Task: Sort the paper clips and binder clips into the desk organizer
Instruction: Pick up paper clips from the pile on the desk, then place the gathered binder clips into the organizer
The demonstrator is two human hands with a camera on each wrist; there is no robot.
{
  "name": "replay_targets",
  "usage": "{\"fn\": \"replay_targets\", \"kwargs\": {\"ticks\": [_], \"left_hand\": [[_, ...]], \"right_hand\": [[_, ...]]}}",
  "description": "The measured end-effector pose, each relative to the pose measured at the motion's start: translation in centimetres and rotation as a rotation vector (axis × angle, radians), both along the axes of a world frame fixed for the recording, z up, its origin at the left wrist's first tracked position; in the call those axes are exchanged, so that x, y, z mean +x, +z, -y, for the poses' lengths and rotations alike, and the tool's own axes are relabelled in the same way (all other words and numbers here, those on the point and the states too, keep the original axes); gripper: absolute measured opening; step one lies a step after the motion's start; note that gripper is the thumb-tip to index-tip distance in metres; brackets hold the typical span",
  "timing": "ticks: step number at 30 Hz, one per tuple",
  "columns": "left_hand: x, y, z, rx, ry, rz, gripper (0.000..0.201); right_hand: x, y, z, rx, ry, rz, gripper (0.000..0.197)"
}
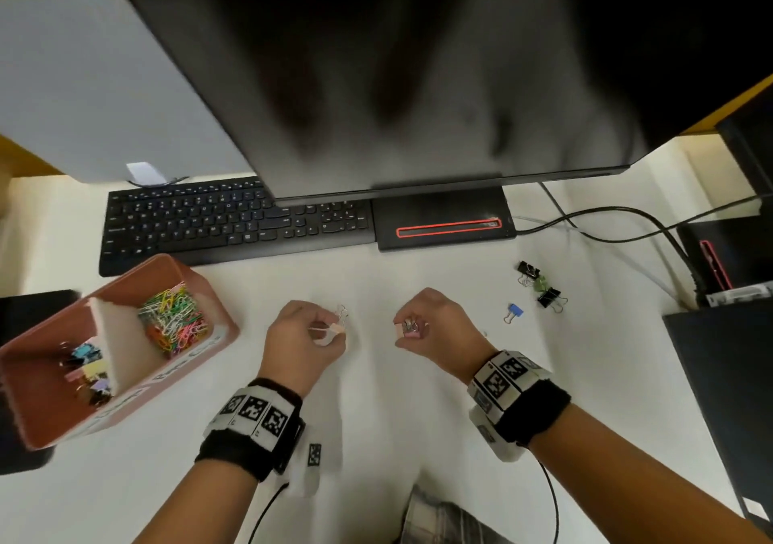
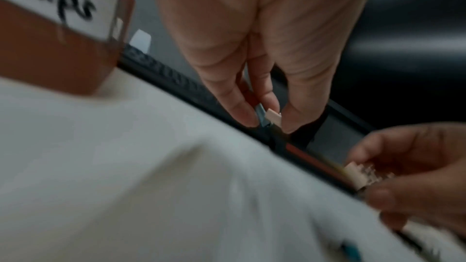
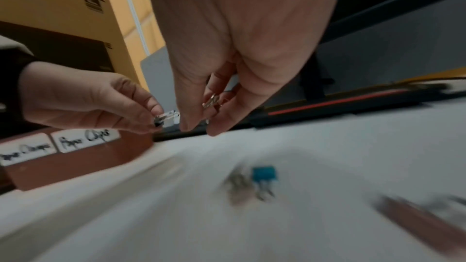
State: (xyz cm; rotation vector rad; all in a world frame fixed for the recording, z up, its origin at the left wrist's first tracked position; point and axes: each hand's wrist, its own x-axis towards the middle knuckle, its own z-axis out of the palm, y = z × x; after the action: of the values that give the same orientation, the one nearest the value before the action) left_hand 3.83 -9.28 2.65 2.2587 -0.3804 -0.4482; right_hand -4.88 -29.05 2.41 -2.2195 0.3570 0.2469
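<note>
Our left hand pinching a pale pink binder clip by its folded metal body, our right hand clamped on another pink clip, both above the smooth white desk centre, terracotta organizer with its glossy paper-clip heap at the left edge, blue clip loose toward the right.

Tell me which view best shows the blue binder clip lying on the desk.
The head view: the blue binder clip lies sharp and whole, right of the right hand. The right wrist view shows it blurred; the left wrist view shows only a blue smear.
</note>
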Motion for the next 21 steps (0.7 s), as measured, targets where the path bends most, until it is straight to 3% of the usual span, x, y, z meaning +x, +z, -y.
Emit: {"fn": "replay_targets", "kwargs": {"ticks": [3, 8, 14, 17, 21], "left_hand": [[0.7, 4.4, -4.5, -0.073, 0.095, 0.076, 0.019], [3.4, 9.6, -16.7, 0.071, 0.331, 0.193, 0.021], [6.1, 9.5, -24.8, 0.089, 0.477, 0.015, 0.026], [6.8, 9.2, -25.6, 0.110, 0.427, -0.007, 0.034], [6.0, 9.4, -23.8, -0.020, 0.332, 0.060, 0.028]], "right_hand": [[2.4, 2.6, -4.6, 0.054, 0.101, 0.096, 0.026], [9.1, 6.6, -15.9, 0.146, 0.325, 0.207, 0.023], [15.5, 8.5, -28.5, 0.102, 0.551, 0.172, 0.034], [15.9, 8.4, -29.7, 0.087, 0.558, 0.128, 0.045], [13.4, 7.6, -25.7, 0.011, 0.504, 0.190, 0.037]]}}
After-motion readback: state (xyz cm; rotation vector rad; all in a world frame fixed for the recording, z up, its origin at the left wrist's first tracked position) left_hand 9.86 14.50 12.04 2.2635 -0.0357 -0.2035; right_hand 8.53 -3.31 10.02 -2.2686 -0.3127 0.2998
